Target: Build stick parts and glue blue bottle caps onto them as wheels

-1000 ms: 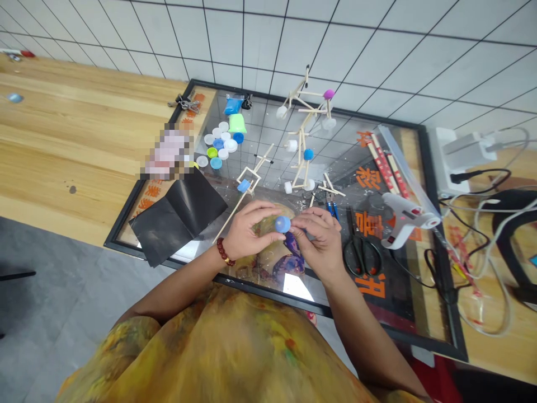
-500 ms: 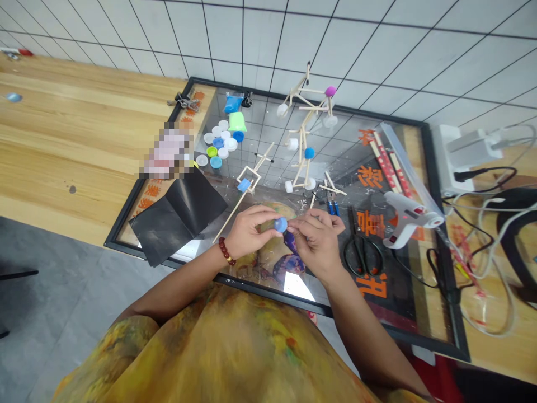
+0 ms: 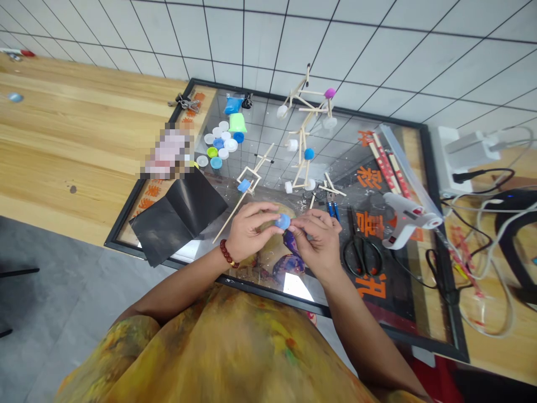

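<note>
Between thumb and fingers, my left hand (image 3: 250, 228) holds a small round blue cap (image 3: 282, 221) over the glass tabletop. My right hand (image 3: 318, 240) is closed, its fingertips pinched at the cap's right edge; whether they grip the cap or something tiny is hidden. Beyond my hands lies a stick frame (image 3: 254, 174) with a blue piece (image 3: 244, 186) on it and a long stick pointing toward me. Farther back stand stick figures (image 3: 302, 134) with white, blue and magenta round parts.
Several bottle caps (image 3: 218, 143) and a black folded sheet (image 3: 178, 215) lie on the left. To the right are black scissors (image 3: 361, 254), blue-handled pliers (image 3: 333, 209), a white glue gun (image 3: 409, 218) and a power strip (image 3: 448, 159) with cables.
The blue cap has shifted very slightly right and up, and its face is turned a little differently between my fingers. Both hands keep nearly the same place.
</note>
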The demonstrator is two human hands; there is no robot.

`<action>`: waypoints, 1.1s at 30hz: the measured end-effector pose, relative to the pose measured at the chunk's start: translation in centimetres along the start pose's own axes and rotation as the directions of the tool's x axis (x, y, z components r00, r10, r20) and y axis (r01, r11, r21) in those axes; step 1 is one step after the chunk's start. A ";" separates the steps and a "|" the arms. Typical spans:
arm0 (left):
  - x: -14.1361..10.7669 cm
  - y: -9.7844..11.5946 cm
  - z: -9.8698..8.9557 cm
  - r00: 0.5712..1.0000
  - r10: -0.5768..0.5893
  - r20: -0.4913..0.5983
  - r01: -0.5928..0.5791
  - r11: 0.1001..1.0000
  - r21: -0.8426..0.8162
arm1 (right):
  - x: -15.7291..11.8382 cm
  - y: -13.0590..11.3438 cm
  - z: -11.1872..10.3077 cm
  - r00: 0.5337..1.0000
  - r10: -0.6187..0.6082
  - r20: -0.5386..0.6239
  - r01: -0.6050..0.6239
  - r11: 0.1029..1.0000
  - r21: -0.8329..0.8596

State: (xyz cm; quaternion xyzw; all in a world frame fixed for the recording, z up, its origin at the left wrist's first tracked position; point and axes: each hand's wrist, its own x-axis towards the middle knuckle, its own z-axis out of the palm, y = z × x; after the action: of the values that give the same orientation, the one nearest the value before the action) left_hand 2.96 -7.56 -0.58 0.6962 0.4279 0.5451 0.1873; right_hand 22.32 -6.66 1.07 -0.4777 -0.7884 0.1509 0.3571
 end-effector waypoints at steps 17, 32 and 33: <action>0.4 0.3 -0.7 0.976 -0.219 0.012 0.218 0.960 -0.176 | 0.0 0.3 -0.2 0.998 0.032 -0.053 -0.032 0.999 0.000; -0.2 -0.3 0.0 0.961 -0.187 0.202 0.212 0.971 -0.111 | -0.3 0.7 0.0 0.990 -0.140 -0.002 0.136 0.964 -0.230; -0.3 -0.3 0.1 0.958 -0.209 0.194 0.237 0.962 -0.135 | -0.3 0.6 -0.1 0.990 -0.143 -0.004 0.138 0.962 -0.237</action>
State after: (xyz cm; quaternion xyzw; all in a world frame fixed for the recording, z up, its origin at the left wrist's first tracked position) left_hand 2.92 -7.57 -0.98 0.6726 0.4412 0.4877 0.3393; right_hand 22.84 -6.64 0.68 -0.4613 -0.8287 0.0253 0.3158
